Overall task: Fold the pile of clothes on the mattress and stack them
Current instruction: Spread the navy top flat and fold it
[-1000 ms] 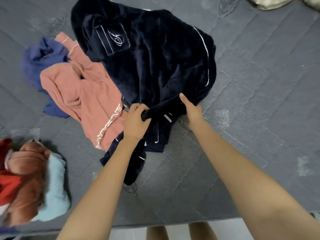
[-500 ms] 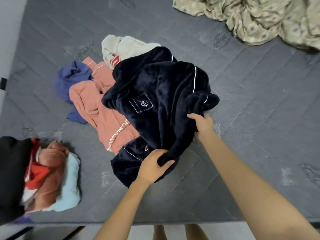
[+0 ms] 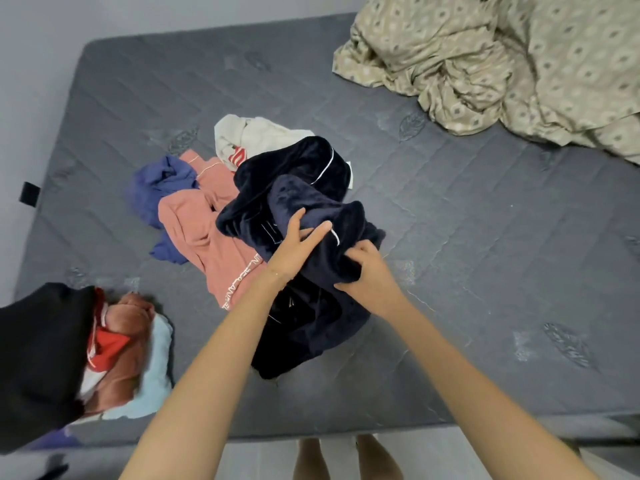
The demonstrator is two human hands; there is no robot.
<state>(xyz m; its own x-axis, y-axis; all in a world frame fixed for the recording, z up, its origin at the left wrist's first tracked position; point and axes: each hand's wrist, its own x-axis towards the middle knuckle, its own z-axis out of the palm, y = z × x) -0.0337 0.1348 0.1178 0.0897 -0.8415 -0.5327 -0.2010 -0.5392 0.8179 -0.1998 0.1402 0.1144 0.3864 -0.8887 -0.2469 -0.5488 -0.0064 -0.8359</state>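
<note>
while the navy robe (image 3: 294,188) lies bunched on the mattress (image 3: 485,254), my right grip (image 3: 369,271) curls round a fold of it; left grip (image 3: 298,245) flat against it, fingers straight. pink top (image 3: 201,230) touching its left side. blue garment (image 3: 162,181), cream garment (image 3: 249,136) beyond. folded stack (image 3: 114,341) near-left edge.

L hand (image 3: 294,252), R hand (image 3: 369,271) — navy robe (image 3: 304,195)

wall (image 3: 41,46): pale grey | floor (image 3: 259,459): pale | mattress (image 3: 485,271): grey, quilted | bedding (image 3: 502,64): beige patterned, crumpled at far right
</note>
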